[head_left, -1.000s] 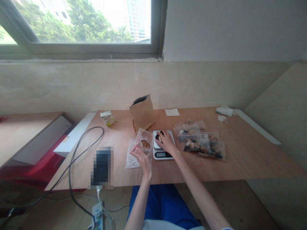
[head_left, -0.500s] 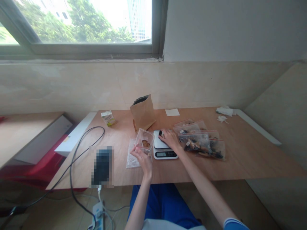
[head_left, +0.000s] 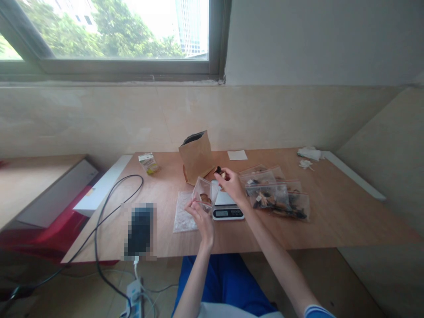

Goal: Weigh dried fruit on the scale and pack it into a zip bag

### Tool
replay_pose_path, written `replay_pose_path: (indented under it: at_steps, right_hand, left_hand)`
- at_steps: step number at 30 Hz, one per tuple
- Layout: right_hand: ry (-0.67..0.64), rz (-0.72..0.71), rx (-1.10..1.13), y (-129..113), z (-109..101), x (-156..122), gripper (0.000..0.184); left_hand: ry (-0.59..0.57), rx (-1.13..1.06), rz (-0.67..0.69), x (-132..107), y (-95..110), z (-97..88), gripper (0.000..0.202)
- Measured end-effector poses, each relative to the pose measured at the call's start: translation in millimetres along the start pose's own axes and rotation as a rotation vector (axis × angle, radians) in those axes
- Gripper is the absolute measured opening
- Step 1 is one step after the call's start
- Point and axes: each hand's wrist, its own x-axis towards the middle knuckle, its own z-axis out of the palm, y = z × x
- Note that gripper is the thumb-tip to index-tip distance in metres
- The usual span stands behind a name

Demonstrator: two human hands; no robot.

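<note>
A clear zip bag (head_left: 202, 187) with brown pieces inside is gripped near its mouth by my left hand (head_left: 202, 221). My right hand (head_left: 232, 184) pinches a few dark and pale dried pieces (head_left: 220, 172), raised above and to the right of that bag. Beneath the right hand lies a white kitchen scale (head_left: 228, 213) with a metal plate, its top partly covered by the hand and the bag. Under the left hand a stack of clear plastic bags (head_left: 182, 216) rests flat on the table. The exact kind of the pieces is too small to tell.
Several filled zip bags (head_left: 274, 196) lie to the right of the scale. A brown paper bag (head_left: 196, 159) stands open behind. A small carton (head_left: 149, 164), a blurred-out dark device (head_left: 139, 232) and a looping black cable (head_left: 99, 221) are on the left; white paper (head_left: 237, 155) lies at the back.
My right hand has lifted the dark and pale pieces off the scale's plate, up and toward the zip bag. My left hand has shifted the bag slightly right.
</note>
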Motion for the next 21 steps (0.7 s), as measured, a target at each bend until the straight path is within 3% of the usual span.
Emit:
replay_pose_path:
  at_steps: [4, 10, 13, 15, 18, 21]
  right_hand:
    - [-0.227, -0.094, -0.291, -32, -5, -11, 0.019]
    - [-0.454, -0.043, -0.662, -45, -7, -10, 0.014]
    - [-0.416, -0.023, -0.716, -47, -1, -7, 0.017]
    - [-0.319, -0.031, -0.684, -47, 6, -6, 0.017]
    - [-0.151, -0.071, -0.572, -44, 17, -10, 0.016]
    - [-0.111, -0.127, -0.383, -42, 24, -15, 0.019]
  left_hand:
    - [-0.024, 0.014, 0.010, -3, 3, 1.9, 0.039]
    - [-0.053, -0.030, 0.012, -8, -1, 3.6, 0.039]
    - [-0.063, -0.035, 0.049, -11, 0, 4.4, 0.039]
    - [-0.054, -0.020, 0.048, -14, 4, 4.9, 0.038]
    - [-0.031, -0.018, -0.037, -17, 13, 5.7, 0.038]
    - [-0.014, -0.031, -0.103, -19, 20, 6.5, 0.040]
